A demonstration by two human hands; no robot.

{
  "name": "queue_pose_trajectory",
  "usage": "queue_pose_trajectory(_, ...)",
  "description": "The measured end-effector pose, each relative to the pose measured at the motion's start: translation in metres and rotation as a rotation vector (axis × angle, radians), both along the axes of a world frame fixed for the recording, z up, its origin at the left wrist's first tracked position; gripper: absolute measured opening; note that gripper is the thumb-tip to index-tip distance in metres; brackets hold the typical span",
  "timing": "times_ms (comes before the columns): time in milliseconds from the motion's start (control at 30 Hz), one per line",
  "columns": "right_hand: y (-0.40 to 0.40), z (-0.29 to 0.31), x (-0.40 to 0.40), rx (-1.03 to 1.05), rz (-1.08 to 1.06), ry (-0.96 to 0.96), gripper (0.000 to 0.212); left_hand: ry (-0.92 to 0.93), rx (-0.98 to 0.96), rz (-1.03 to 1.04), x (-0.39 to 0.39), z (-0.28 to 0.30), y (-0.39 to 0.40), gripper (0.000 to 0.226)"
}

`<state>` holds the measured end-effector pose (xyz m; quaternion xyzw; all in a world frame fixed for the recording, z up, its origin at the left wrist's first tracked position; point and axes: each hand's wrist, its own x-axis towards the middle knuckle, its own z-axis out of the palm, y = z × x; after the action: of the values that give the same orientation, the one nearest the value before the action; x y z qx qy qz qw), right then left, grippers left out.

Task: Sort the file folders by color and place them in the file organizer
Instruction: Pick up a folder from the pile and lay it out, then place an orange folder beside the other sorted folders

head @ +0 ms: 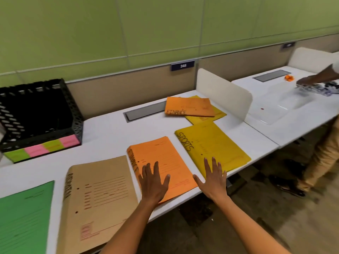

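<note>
White desk (110, 136); green folder (23, 217) cut off left; far yellow folder (205, 116) half hidden.

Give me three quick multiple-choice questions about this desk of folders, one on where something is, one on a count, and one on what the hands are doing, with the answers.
1. Where is the black file organizer?
A. at the far left of the desk, by the partition
B. at the desk's near right corner
C. on the floor

2. How many orange folders are in view?
A. one
B. two
C. four

3. What state are the two hands in?
A. both clench a folder
B. both are open with fingers spread
C. one holds a pen

Answers:
1. A: it stands against the back panel, left of all the folders.
2. B: the near orange folder lies in front, and the far orange folder lies on a yellow one.
3. B: the left hand lies with straight fingers over the near orange folder; the right hand is spread by the SPORTS folder.
</note>
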<state>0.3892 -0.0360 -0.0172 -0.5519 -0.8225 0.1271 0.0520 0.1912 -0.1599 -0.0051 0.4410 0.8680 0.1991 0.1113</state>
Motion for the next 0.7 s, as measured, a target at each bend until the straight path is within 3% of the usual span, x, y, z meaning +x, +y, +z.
queue_pose_trajectory(300,0.061,-0.005,0.033,-0.009,-0.056,0.040,0.089,-0.028,-0.012,-0.093,0.033,-0.005,0.079,0.074)
queue_pose_trajectory(700,0.193,-0.011,0.007,0.049,-0.009,0.052,0.094,-0.070,0.020,-0.092,0.017,-0.022,0.236,0.071)
